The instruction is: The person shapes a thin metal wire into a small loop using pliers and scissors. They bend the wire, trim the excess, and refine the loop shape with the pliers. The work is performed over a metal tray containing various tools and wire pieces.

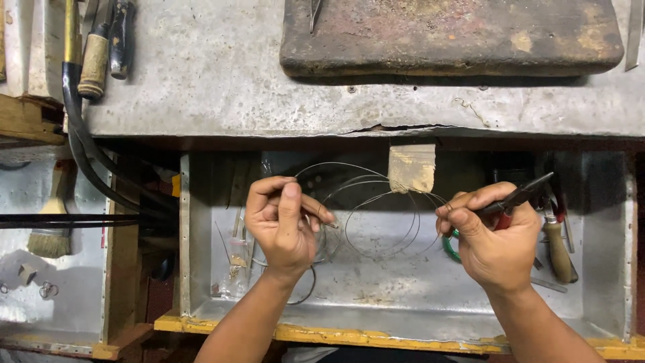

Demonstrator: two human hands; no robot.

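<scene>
Seen from above, two bare hands work over a metal-lined tray set below a worn grey bench. The left hand is closed, thumb and fingers pinching one end of a thin silver wire coiled in loose loops. The right hand is closed around dark pliers with red grips and also pinches the wire's other side. The coil hangs between both hands, above the tray floor. A paintbrush lies far left.
</scene>
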